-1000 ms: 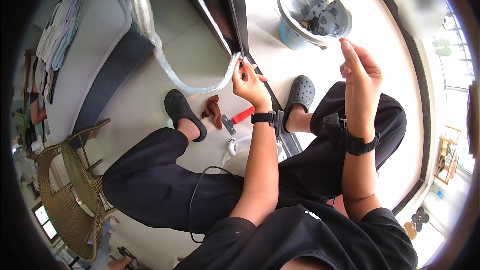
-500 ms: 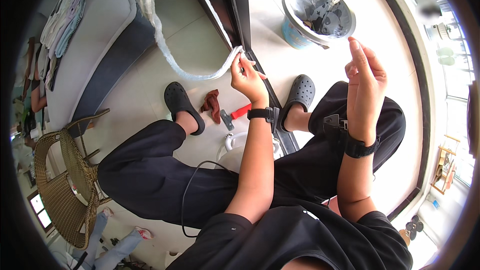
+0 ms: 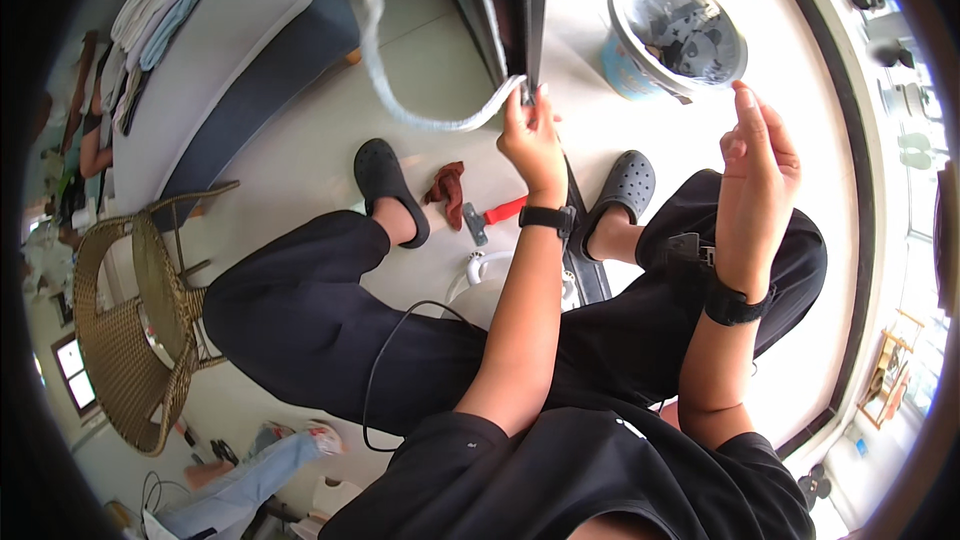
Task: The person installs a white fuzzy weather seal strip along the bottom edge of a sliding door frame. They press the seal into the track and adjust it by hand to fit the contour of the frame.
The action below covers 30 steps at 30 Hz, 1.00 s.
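A pale, fuzzy strip (image 3: pixel 440 125) hangs in a loop beside a dark door frame (image 3: pixel 533 25). My left hand (image 3: pixel 533 155) is raised at the frame, with the strip's lower bend pinched at its fingertips. To the right, my right hand (image 3: pixel 757 190) is held up near a bucket, thumb and fingers pressed together. Whatever may be between those fingertips is too small to make out. On the floor below my left hand lie a scraper with a red handle (image 3: pixel 503 210) and a crumpled reddish-brown cloth (image 3: pixel 447 192).
The lined bucket (image 3: pixel 618 65) stands right of the frame, with dark patterned pieces inside. A wicker chair (image 3: pixel 135 340) is at the left, below a grey sofa-like piece (image 3: pixel 240 15) with folded clothes (image 3: pixel 165 10). Another person's legs (image 3: pixel 235 485) show at lower left. A thin black cable crosses my lap.
The whole view has shifted, so most things appear farther right. The strip's loop sits higher against the frame, and its bend is shallower. My right hand keeps its pinched shape.
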Tool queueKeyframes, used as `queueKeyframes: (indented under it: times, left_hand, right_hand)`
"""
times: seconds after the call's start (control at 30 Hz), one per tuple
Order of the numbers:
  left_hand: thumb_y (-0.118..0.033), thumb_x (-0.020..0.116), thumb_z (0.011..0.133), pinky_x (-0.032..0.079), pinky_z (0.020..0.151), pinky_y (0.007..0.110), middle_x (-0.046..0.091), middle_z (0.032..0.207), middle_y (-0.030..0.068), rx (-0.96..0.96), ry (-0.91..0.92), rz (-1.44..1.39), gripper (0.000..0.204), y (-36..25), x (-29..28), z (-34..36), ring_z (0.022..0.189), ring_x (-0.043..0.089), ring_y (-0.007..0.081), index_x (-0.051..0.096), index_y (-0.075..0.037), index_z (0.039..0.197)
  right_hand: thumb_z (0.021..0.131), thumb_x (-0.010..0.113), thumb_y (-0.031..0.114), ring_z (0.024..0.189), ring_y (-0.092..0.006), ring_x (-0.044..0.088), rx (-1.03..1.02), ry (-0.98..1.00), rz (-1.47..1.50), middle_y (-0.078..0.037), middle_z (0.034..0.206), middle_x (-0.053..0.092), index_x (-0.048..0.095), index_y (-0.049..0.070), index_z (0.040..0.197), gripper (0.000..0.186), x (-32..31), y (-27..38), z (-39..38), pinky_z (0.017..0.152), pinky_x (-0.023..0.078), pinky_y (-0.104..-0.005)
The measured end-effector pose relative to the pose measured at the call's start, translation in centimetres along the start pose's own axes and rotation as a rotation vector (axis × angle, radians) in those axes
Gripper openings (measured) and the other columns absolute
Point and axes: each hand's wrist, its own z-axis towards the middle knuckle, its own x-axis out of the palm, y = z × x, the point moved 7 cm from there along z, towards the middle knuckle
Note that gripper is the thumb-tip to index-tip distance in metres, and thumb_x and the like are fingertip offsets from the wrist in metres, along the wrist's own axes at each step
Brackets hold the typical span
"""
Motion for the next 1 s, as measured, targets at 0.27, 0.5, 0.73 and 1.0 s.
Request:
queueKeyframes:
  times: [0.27,0.5,0.73,1.0]
  left_hand:
    - [-0.01,0.064,0.088,0.037,0.035,0.025,0.063,0.062,0.0059,0.245,-0.001,0.242,0.011,-1.3,-1.3,1.4,0.037,0.052,0.0118,0.064,-0.001,0.094]
    - [-0.007,0.057,0.092,0.044,0.038,0.024,0.066,0.08,0.0091,0.138,0.012,0.023,0.013,-0.9,-1.4,0.9,0.042,0.058,0.0142,0.06,0.004,0.096]
    - [-0.008,0.059,0.091,0.049,0.053,0.023,0.059,0.084,0.0098,0.029,0.023,-0.332,0.016,1.7,-0.2,0.5,0.058,0.061,0.0144,0.046,0.0,0.097]
    - [-0.009,0.063,0.089,0.05,0.061,0.023,0.057,0.074,0.0053,-0.011,-0.128,-0.2,0.019,2.5,-1.3,0.5,0.062,0.058,0.0105,0.046,-0.002,0.094]
  right_hand:
    - [0.09,0.062,0.01,0.064,-0.002,0.045,-0.025,0.023,0.037,-0.001,0.082,0.062,0.065,-0.003,0.11,0.024,0.5,-0.2,-0.2,0.06,0.037,-0.0172]
    - [0.087,0.067,0.012,0.063,-0.0059,0.043,-0.041,0.039,0.057,-0.002,0.08,0.062,0.068,-0.001,0.104,0.022,0.4,-0.3,0.0,0.058,0.034,-0.0183]
    - [0.086,0.068,0.013,0.063,-0.0045,0.044,0.007,0.026,0.07,0.001,0.075,0.058,0.069,0.0,0.102,0.021,0.7,-0.2,-0.3,0.058,0.035,-0.0173]
    - [0.087,0.067,0.013,0.063,-0.0048,0.044,0.007,0.01,0.053,0.0,0.078,0.06,0.068,-0.001,0.103,0.022,0.3,-0.3,-0.1,0.058,0.035,-0.0173]
